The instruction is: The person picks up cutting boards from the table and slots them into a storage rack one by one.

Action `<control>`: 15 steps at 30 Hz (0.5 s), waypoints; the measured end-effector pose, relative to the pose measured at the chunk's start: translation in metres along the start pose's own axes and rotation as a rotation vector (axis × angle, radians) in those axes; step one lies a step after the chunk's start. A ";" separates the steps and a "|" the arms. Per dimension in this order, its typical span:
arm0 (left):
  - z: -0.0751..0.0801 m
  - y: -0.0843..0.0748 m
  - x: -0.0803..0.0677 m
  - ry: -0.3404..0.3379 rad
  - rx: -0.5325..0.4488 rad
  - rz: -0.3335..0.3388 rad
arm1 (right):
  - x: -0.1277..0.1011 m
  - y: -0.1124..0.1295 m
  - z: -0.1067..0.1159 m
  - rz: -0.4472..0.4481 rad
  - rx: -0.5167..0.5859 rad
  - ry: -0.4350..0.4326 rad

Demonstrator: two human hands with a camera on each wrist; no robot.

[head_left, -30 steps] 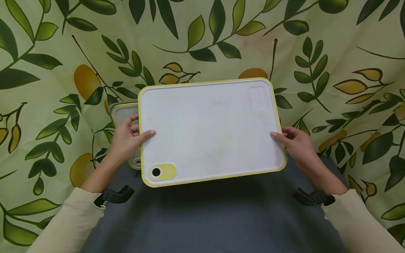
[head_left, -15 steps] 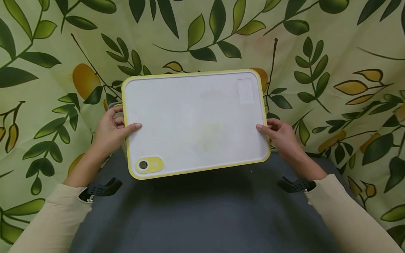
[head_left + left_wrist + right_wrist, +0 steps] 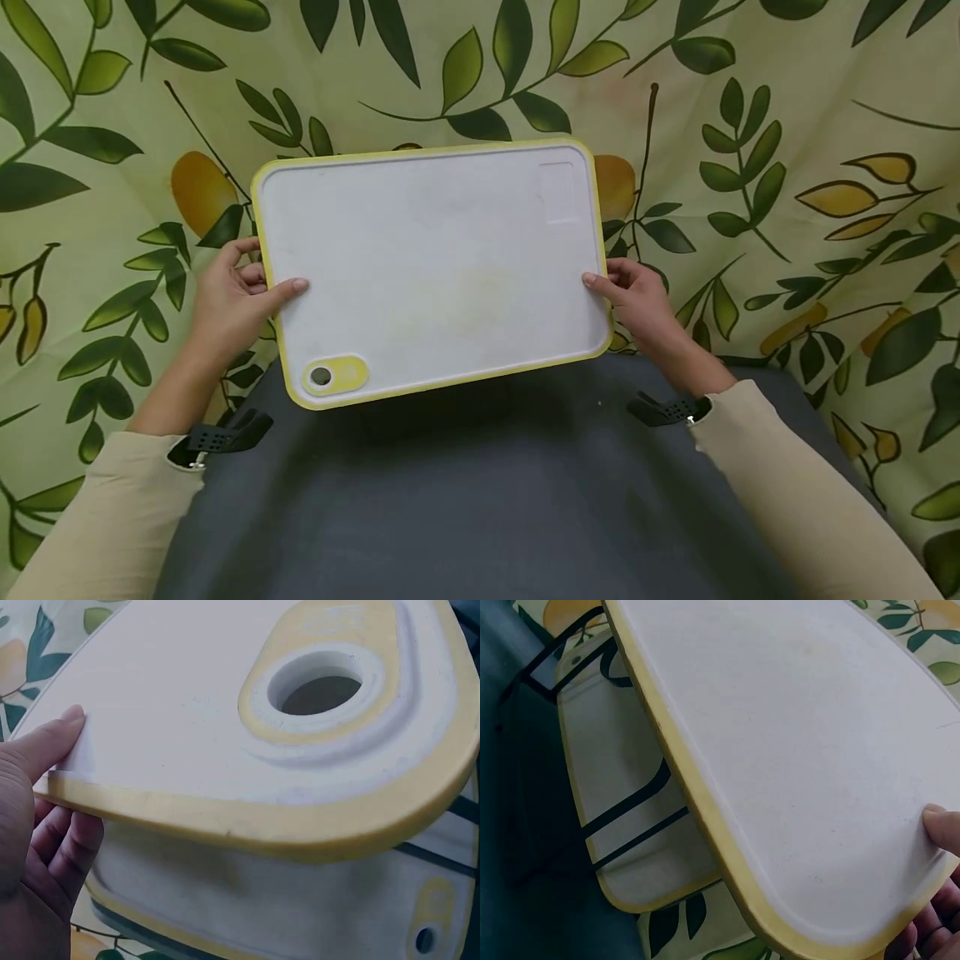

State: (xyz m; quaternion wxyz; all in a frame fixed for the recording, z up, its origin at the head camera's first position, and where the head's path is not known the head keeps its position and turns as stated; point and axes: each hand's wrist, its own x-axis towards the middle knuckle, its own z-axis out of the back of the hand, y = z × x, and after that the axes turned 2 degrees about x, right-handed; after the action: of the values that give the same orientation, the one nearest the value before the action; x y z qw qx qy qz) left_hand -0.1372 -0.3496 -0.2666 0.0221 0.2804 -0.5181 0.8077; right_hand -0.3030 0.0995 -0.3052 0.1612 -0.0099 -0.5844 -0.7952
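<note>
A white cutting board (image 3: 435, 275) with a yellow rim and a round hole in one corner is held up in front of me, slightly tilted. My left hand (image 3: 236, 296) pinches its left edge, thumb on the white face and fingers behind. The opposite edge is gripped by my right hand (image 3: 637, 296) in the same way. Behind the held board, both wrist views show a second white board with a yellow rim (image 3: 630, 761), standing against dark rack bars (image 3: 639, 838). In the head view, the held board hides that second board.
A dark grey table surface (image 3: 480, 500) lies below the board. Close behind it hangs a leaf-and-fruit patterned cloth (image 3: 750, 50). Dark straps (image 3: 228, 432) circle both wrists.
Both hands have moved the cutting board left and upward. The second board, partly visible at the left a second ago, is now covered in the head view.
</note>
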 end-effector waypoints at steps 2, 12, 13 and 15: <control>0.003 -0.001 0.001 -0.015 0.049 -0.008 | 0.002 0.002 -0.003 -0.002 0.008 0.003; 0.015 -0.006 0.009 -0.068 0.155 -0.026 | 0.013 0.011 -0.014 -0.020 0.023 -0.020; 0.016 -0.006 0.009 -0.071 0.151 -0.026 | 0.015 0.012 -0.015 -0.023 0.029 -0.019; 0.017 -0.005 0.010 -0.074 0.118 -0.025 | 0.017 0.013 -0.016 -0.027 0.044 -0.023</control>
State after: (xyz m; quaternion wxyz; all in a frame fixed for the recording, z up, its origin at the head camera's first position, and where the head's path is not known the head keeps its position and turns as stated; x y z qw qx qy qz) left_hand -0.1372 -0.3641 -0.2525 -0.0035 0.3175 -0.4667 0.8255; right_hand -0.3125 0.0766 -0.2947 0.1442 -0.0075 -0.6036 -0.7841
